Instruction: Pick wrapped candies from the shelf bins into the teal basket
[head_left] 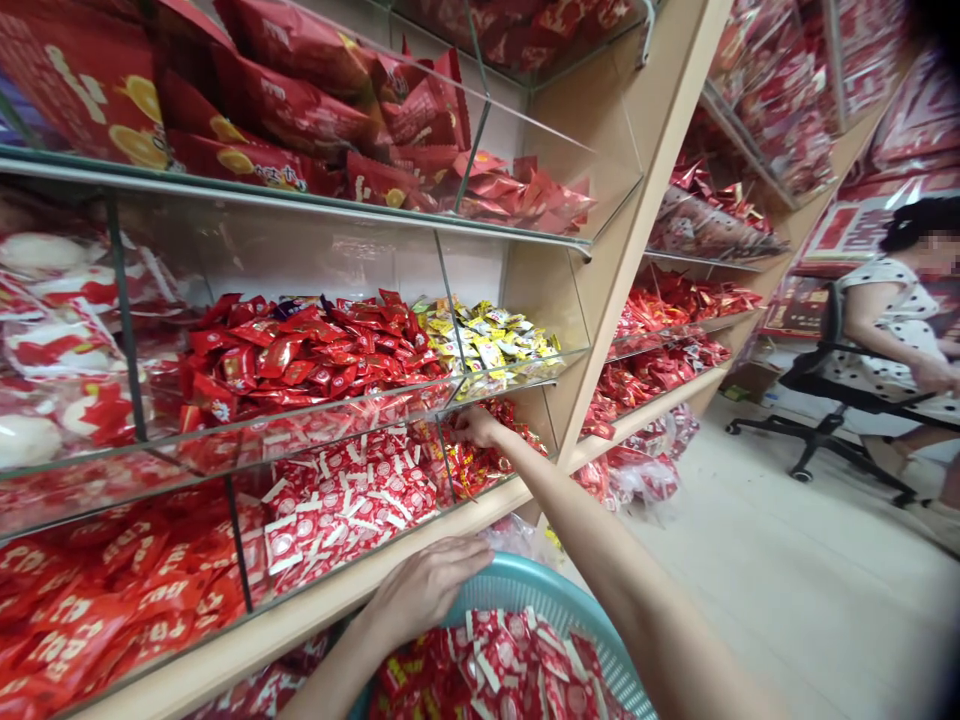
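Note:
My left hand (435, 583) rests on the rim of a teal plastic basket (592, 610), its fingers bent over the edge. Inside the basket lie red-and-white packets (517, 650) and some red-and-yellow ones. My right arm reaches to the lowest shelf, where my right hand (478, 427) is at a compartment of small red-and-yellow packets (480, 465). Its fingers are bent down at the packets; what they hold, if anything, is too small to tell. Just left of that compartment is one full of red-and-white packets (352, 500).
Glass-fronted shelves hold red candies (300, 350), yellow packets (495, 340) and large red bags (285, 90). A wooden upright (637, 220) divides the shelving. At the right, a person (892, 320) in a dotted dress sits on a black wheeled chair (825, 430). Plastic bags (652, 470) lie below the shelves.

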